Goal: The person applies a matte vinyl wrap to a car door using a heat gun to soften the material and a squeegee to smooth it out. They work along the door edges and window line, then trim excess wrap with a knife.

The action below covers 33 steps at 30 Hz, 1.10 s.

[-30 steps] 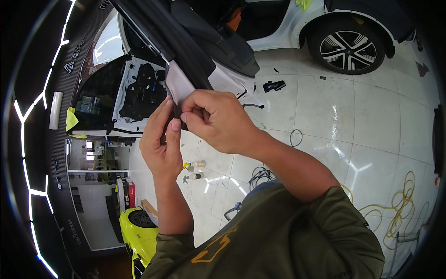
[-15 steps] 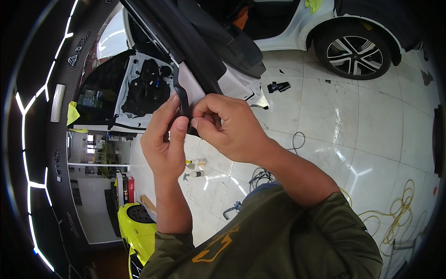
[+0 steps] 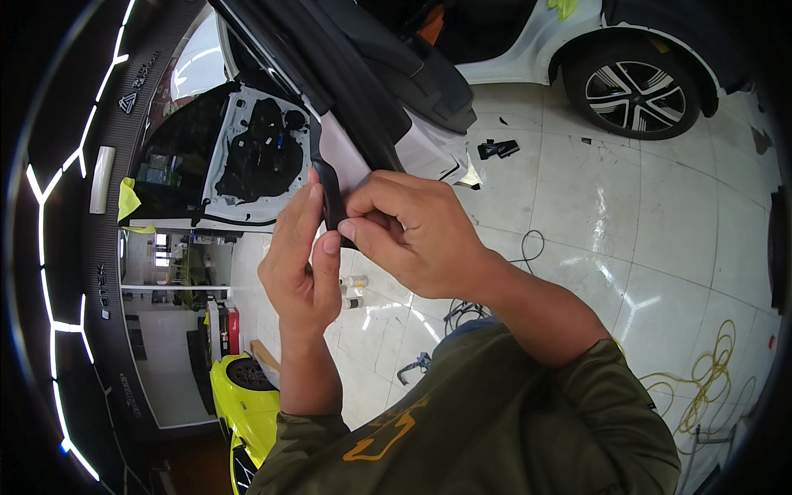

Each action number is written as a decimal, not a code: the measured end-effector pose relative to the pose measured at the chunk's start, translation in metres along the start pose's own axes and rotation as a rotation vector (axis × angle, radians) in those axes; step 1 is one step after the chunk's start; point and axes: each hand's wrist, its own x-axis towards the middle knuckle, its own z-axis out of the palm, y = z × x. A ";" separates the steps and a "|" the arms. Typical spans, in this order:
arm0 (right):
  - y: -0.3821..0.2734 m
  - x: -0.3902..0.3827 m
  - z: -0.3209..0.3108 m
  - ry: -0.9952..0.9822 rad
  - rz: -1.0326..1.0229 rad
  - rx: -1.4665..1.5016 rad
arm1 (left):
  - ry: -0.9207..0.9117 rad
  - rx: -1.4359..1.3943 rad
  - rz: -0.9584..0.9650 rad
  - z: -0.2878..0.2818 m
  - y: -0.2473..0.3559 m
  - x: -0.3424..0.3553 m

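My right grip [image 3: 425,235] pinches the black trim strip [image 3: 331,195]. My left grip [image 3: 299,272], partly open, touches its left side.

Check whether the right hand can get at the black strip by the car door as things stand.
Likely yes: the right hand has its thumb tip at the black strip, near the lower end, with nothing visible between. The left hand is on the strip's opposite side, seemingly leaving that approach free.
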 end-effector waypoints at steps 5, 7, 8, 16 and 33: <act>-0.002 0.001 0.003 0.064 -0.012 0.001 | 0.084 0.187 0.061 0.010 0.013 0.002; -0.001 0.001 0.005 0.077 -0.015 -0.004 | 0.114 0.271 0.078 0.014 0.015 -0.001; 0.000 0.001 0.006 0.096 -0.026 0.001 | 0.121 0.299 0.090 0.015 0.016 -0.001; -0.010 0.005 -0.001 0.014 -0.015 -0.173 | 0.167 0.400 0.143 0.017 0.023 0.001; -0.021 0.005 -0.011 0.000 0.157 0.052 | 0.138 -0.175 -0.012 0.008 0.008 0.004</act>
